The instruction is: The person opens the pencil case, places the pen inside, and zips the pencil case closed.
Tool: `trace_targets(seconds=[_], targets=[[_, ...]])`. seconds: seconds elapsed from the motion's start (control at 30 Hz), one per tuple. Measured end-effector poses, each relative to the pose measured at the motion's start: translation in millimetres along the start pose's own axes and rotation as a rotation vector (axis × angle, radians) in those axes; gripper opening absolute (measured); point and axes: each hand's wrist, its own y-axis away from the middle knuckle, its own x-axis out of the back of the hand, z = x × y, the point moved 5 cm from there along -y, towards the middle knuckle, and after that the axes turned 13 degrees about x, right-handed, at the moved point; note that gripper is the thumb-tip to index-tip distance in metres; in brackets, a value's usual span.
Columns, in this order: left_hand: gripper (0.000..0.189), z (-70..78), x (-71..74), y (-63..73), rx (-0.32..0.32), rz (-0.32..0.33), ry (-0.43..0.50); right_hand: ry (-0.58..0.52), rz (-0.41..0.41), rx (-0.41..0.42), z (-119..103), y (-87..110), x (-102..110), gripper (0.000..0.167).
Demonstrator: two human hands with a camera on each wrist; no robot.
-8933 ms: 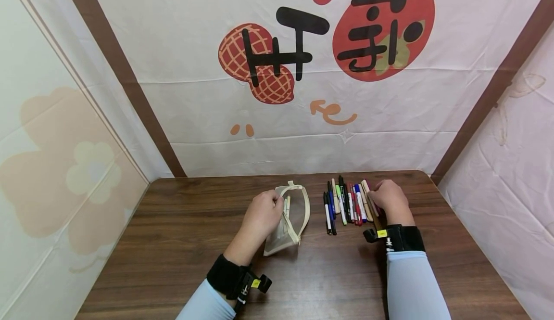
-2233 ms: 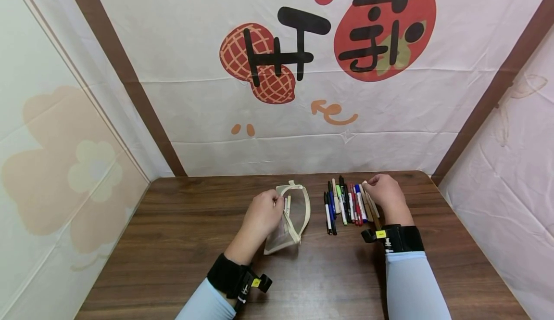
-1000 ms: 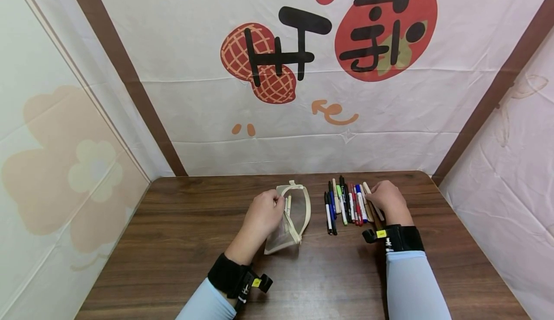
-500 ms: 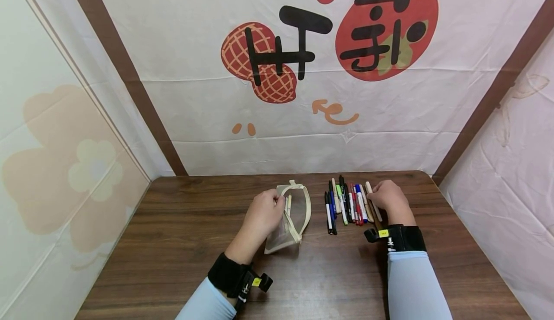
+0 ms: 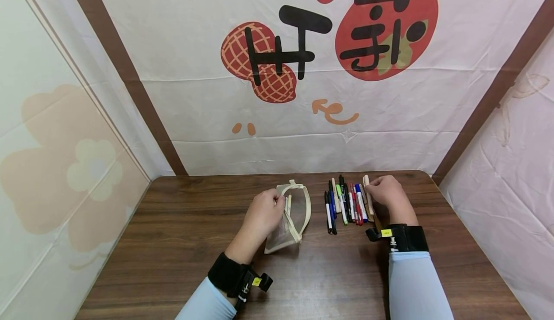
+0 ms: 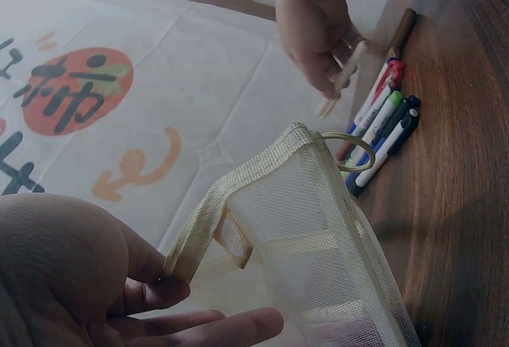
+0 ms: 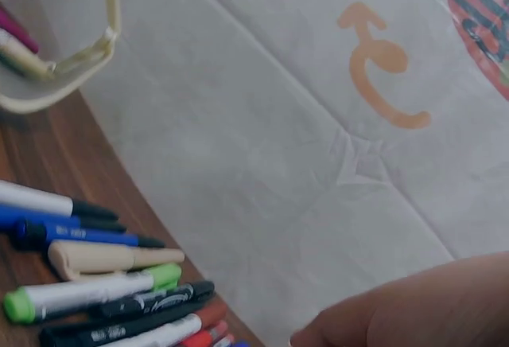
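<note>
Beside pens (image 5: 346, 203), right grip (image 5: 388, 195) pinches beige pen (image 5: 368, 196); left grip (image 5: 263, 211) holds pouch (image 5: 282, 238).

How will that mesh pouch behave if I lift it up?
The mesh pouch will probably sag, since its walls are thin, see-through netting. It looks light for its size, though the pens inside may slide about. Its mouth gapes, so tipping it could spill them.
</note>
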Motion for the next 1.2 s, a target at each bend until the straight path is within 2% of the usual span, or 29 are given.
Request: trace_targets(seconds=[0.23,0.53,0.63,0.93,1.2], targets=[[0.029,-1.0,-0.7,-0.3,0.010,-0.011,0.013,-0.201,-0.006,0.071,-22.7,1.9,-4.6,0.045],[0.027,-1.2,0.5,0.0,0.018,-0.021,0.022,-0.497,-0.020,0.095,-45.3,-1.5,-21.2,0.045],[0.027,-0.8,1.3,0.2,0.018,-0.022,0.022,-0.565,-0.013,0.093,-49.5,-2.2,-22.1,0.044],[0.027,-0.5,0.6,-0.7,0.013,-0.022,0.017,-0.694,-0.004,0.149,-70.3,0.5,-24.7,0.037],[0.028,-0.3,0.9,-0.1,0.017,-0.015,0.019,-0.740,-0.083,0.196,-91.2,1.3,-43.1,0.024]])
